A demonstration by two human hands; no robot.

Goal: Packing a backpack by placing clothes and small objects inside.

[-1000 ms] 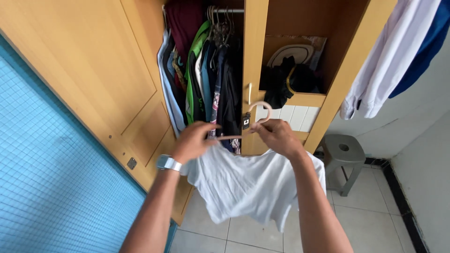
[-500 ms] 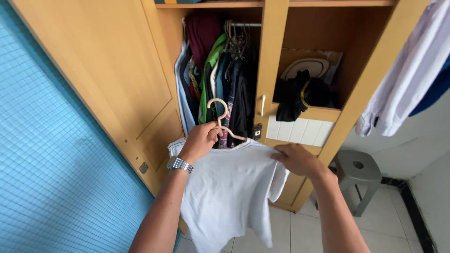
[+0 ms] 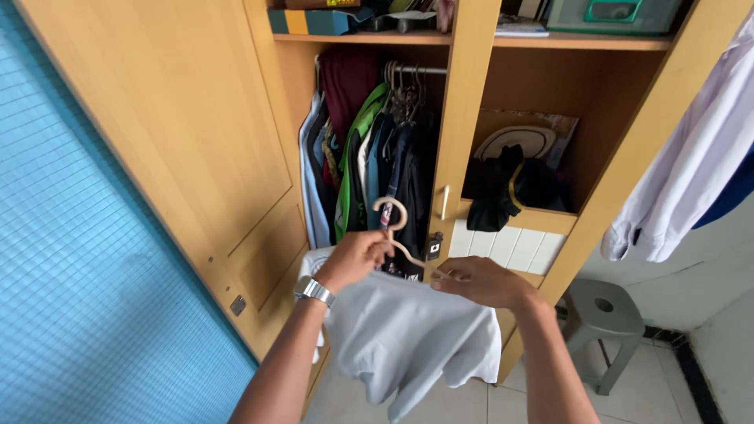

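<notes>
2 hands hold a white shirt on a pale hanger before the wardrobe. left hand pinches the hanger neck; right hand fingers close on the shoulder. soft, light, slips easily; the stiff neck looks the best grip.

On the top shelf of the open wooden wardrobe, at the far upper edge of the view, sit several packages. On the left part of the shelf lies a long flat box, dark blue with an orange-yellow band near its left end. On top of it rests a brown box with a small yellow label, mostly cut off by the frame. On the right part of the shelf stands a green plastic container with a darker green panel on its front. No signs or screens show.
</notes>
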